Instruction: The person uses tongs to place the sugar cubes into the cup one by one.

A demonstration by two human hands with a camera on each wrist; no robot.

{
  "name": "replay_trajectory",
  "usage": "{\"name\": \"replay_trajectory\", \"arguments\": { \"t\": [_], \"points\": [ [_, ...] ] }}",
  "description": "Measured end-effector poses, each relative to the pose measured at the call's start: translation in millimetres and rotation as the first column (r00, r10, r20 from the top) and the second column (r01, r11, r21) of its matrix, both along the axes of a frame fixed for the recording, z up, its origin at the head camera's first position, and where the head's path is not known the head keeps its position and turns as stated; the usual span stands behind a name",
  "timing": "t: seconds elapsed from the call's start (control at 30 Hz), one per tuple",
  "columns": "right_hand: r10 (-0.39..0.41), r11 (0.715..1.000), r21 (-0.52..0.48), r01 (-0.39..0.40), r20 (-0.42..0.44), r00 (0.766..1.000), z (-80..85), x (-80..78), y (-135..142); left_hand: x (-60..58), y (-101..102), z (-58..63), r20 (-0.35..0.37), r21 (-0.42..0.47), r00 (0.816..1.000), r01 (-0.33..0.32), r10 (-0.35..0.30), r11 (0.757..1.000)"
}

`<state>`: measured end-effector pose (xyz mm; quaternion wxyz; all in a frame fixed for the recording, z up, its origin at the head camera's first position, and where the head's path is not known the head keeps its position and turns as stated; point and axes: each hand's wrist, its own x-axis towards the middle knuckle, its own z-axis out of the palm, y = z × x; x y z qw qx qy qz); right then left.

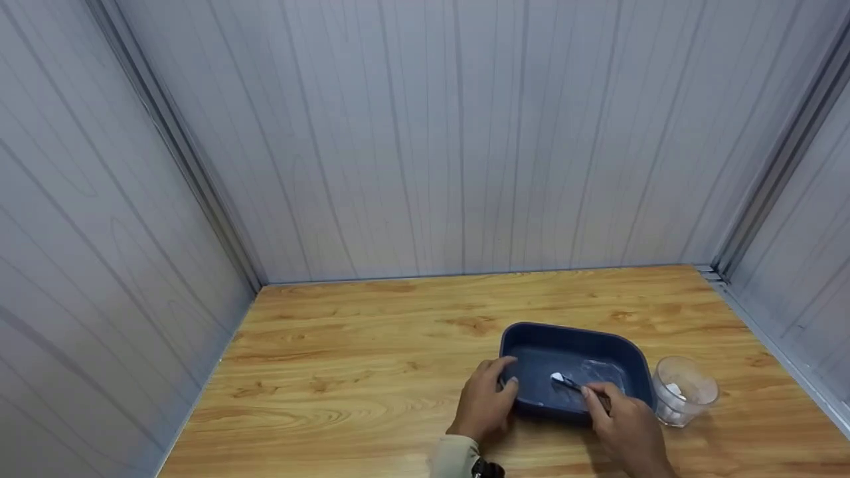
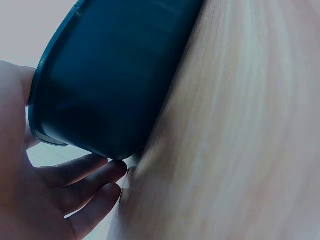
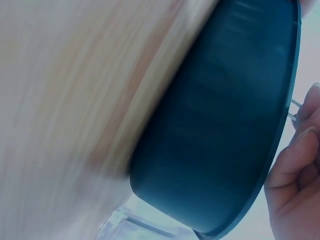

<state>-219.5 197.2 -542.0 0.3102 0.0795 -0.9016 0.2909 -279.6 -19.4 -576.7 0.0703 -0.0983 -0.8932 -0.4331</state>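
Note:
A dark blue basin (image 1: 564, 336) with rounded corners sits on the wooden table. My left hand (image 1: 487, 400) grips its left end, thumb and forefinger over the rim. In the left wrist view the other fingers (image 2: 82, 192) spread against the outside of the basin's wall (image 2: 115, 75). My right hand (image 1: 627, 425) reaches over the near rim and pinches thin dark tweezers (image 1: 570, 383). A small white lump (image 1: 556, 376) is at their tip, over the basin floor. In the right wrist view, the tweezers' two thin prongs (image 3: 294, 116) show between my fingers and the rim.
A clear glass cup (image 1: 687, 398) with white pieces (image 1: 675, 392) inside stands close beside the basin's right end. Whitish streaks (image 1: 601, 373) mark the basin floor. Pale panelled walls (image 1: 425, 146) enclose the wooden table (image 1: 345, 372) at the back and sides.

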Motion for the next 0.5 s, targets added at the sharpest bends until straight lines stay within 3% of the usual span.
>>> {"name": "replay_trajectory", "arguments": {
  "t": [0.5],
  "points": [
    [-0.019,1.0,-0.018,0.018,-0.04,0.999,7.3,1.4,10.4,0.4,-0.4,0.5,0.011,0.006,1.0,0.003,-0.003,1.0]
  ]
}}
